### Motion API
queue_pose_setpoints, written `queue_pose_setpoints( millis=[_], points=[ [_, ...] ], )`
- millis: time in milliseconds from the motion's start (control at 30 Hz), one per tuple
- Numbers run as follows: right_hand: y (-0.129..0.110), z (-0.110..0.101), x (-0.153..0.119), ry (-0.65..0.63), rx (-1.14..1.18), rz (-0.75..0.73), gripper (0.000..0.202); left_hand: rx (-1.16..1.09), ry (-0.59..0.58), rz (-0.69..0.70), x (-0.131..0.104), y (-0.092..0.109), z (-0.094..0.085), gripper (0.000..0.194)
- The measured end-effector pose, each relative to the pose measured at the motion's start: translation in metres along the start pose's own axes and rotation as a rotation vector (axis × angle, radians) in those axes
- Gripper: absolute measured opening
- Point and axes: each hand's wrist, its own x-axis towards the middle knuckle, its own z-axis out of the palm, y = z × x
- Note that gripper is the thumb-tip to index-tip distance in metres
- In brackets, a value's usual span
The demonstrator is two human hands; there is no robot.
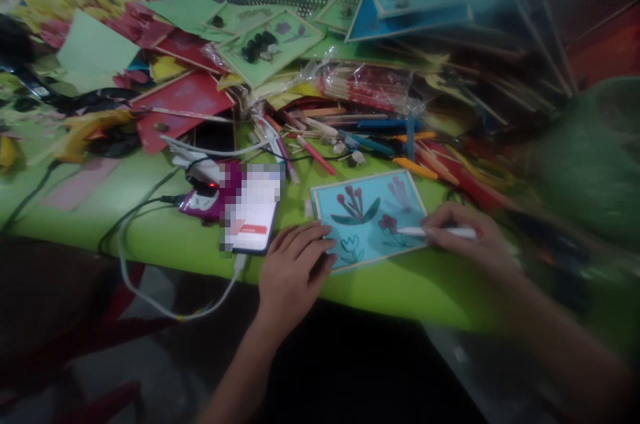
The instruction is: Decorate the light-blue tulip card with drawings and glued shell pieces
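A blue picture card (370,234) with a pale stick border lies on the green table, showing several flowers. Between the fingers of my right hand (457,231) is a white marker (413,232), its tip at the dark red flower (388,223) in the card's lower right. My left hand (295,261) rests with fingers stretched over the card's left edge. A green outlined tulip (351,247) shows beside those fingertips. Higher on the card are red-tipped flowers with green leaves (355,204) and a faint purple flower (399,192).
Left of the card lies a lit phone (256,211) with a white cable (187,314) looping past the table edge. A purple power strip (203,201) sits beside it. Behind are several markers (316,154), stones (356,159) and framed cards (270,44). A green rounded object (590,151) stands right.
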Motion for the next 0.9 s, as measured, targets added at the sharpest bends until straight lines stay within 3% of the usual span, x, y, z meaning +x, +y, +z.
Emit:
queue_pose_setpoints(
  millis=[900],
  points=[
    [-0.0028, 0.0004, -0.0017, 0.018, -0.021, -0.003, 0.022, -0.010, -0.007, 0.004, -0.0004, -0.0007, -0.0001, 0.012]
  ],
)
